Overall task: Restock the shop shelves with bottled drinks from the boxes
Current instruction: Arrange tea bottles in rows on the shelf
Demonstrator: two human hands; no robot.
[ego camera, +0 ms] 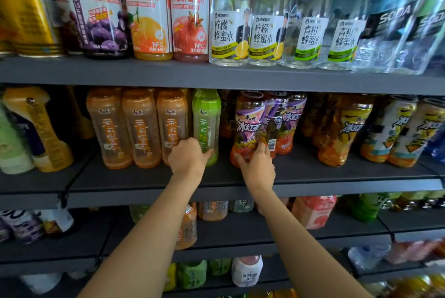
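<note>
Left hand (pixel 187 156) on green bottle (pixel 206 124)

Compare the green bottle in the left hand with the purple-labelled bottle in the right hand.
The slim green-tinted plastic tea bottle is plain and translucent; the purple-labelled iced tea bottle is wider, with a busy wrap over amber drink. The left hand grips the green one; the right hand grips the purple one. Both stand upright on the dark middle shelf.

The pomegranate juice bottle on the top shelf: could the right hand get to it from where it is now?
Probably yes. The right hand grips an iced tea bottle one shelf below; the pomegranate juice bottle stands at the front edge, unblocked, once it lets go.
</note>
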